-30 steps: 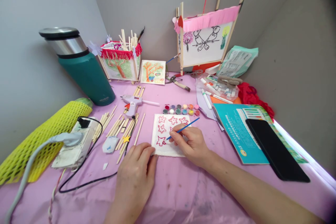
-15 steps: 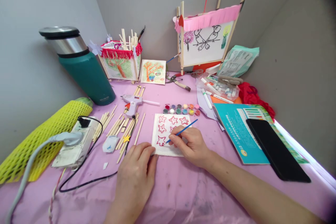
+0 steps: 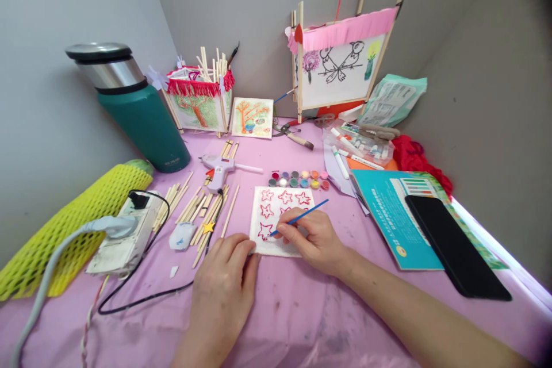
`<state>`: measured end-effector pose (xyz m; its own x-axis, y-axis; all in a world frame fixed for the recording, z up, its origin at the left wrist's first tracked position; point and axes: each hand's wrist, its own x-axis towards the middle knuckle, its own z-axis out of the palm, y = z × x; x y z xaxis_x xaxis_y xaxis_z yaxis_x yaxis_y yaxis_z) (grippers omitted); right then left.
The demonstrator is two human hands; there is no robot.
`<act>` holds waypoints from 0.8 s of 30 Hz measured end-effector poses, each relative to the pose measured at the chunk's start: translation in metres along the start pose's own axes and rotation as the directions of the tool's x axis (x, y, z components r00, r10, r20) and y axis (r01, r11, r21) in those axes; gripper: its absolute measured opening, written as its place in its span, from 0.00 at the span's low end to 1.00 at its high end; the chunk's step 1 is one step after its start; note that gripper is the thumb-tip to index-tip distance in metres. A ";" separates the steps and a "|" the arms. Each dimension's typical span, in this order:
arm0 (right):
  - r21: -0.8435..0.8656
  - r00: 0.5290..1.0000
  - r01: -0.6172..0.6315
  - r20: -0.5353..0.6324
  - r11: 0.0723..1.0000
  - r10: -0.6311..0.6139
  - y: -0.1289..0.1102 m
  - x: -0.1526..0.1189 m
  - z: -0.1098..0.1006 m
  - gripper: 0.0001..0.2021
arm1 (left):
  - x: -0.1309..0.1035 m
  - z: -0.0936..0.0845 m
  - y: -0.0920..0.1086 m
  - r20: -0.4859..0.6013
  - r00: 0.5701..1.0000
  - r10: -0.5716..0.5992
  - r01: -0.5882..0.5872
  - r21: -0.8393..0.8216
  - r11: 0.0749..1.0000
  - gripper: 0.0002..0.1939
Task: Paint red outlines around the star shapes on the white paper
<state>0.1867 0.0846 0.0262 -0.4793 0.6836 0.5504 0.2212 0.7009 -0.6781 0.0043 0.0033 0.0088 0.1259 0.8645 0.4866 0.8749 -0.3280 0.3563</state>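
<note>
My right hand (image 3: pixel 313 238) is closed in a pinch round a thin blue paintbrush (image 3: pixel 308 213). Its lower end meets a white square sheet (image 3: pixel 280 248) beside the lower-left star. Red outlined stars (image 3: pixel 266 211) stand in rows on the sheet; my right hand hides some of them. My left hand (image 3: pixel 226 282) lies palm down on the cloth, fingers stretched forward, fingertips touching the sheet's lower-left corner. Just behind the sheet sit two rows of small paint pots (image 3: pixel 294 183) in several colours.
Wooden sticks (image 3: pixel 202 213), a glue gun (image 3: pixel 219 169) and a power strip (image 3: pixel 125 236) with cables lie left. A green bottle (image 3: pixel 140 121) stands behind them. On the right, a black phone (image 3: pixel 457 247) rests on a blue book (image 3: pixel 399 224). Pliers (image 3: pixel 297 135) lie farther back.
The paintbrush has tilted lower, its tip shifting slightly left along the lower-left star. My left hand stays in the same place.
</note>
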 end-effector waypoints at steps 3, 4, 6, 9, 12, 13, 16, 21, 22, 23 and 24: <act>-0.006 1.000 -0.004 0.000 1.000 0.004 0.000 0.000 0.000 0.12 | 0.000 0.001 0.000 -0.005 1.000 0.000 0.000 0.001 1.000 0.06; -0.006 1.000 -0.004 0.000 1.000 0.004 0.000 0.000 0.000 0.12 | 0.000 0.001 0.000 -0.007 1.000 0.002 -0.002 0.001 1.000 0.06; -0.010 1.000 -0.007 -0.003 1.000 0.007 0.000 0.001 0.000 0.12 | 0.000 0.001 0.000 -0.008 1.000 0.006 -0.006 0.002 1.000 0.06; -0.026 1.000 -0.022 -0.011 0.999 0.022 0.000 0.001 0.001 0.12 | 0.001 0.001 0.000 -0.005 1.000 0.007 -0.007 0.001 1.000 0.06; -0.037 0.999 -0.032 -0.013 0.999 0.032 0.000 0.001 0.001 0.11 | 0.001 0.001 0.000 -0.007 1.000 0.004 -0.004 -0.002 1.000 0.06; -0.039 0.999 -0.034 -0.013 0.999 0.034 0.001 0.001 0.001 0.11 | 0.000 0.001 0.000 -0.009 1.000 0.005 -0.005 -0.002 1.000 0.06; -0.044 0.999 -0.042 -0.014 0.998 0.041 0.001 0.000 0.001 0.10 | 0.000 0.000 0.000 -0.011 1.000 0.006 -0.006 0.000 1.000 0.06; -0.056 0.999 -0.048 -0.015 0.997 0.047 0.004 -0.002 0.001 0.10 | 0.000 0.000 0.000 -0.004 1.000 0.004 -0.004 0.001 1.000 0.06; -0.056 0.999 -0.049 -0.013 0.997 0.049 0.004 -0.002 0.001 0.10 | 0.000 0.000 0.000 -0.003 1.000 0.005 -0.005 0.000 1.000 0.06; -0.056 0.999 -0.051 -0.011 0.997 0.050 0.004 -0.002 0.002 0.10 | 0.001 0.000 0.000 -0.004 1.000 0.004 -0.004 -0.001 1.000 0.06; -0.056 0.999 -0.052 -0.010 0.997 0.052 0.004 -0.002 0.002 0.10 | 0.001 0.000 0.000 -0.006 1.000 0.005 -0.005 -0.001 1.000 0.06</act>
<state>0.1873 0.0861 0.0213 -0.4591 0.7208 0.5193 0.2933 0.6747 -0.6773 0.0048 0.0041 0.0092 0.1275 0.8607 0.4928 0.8738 -0.3326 0.3548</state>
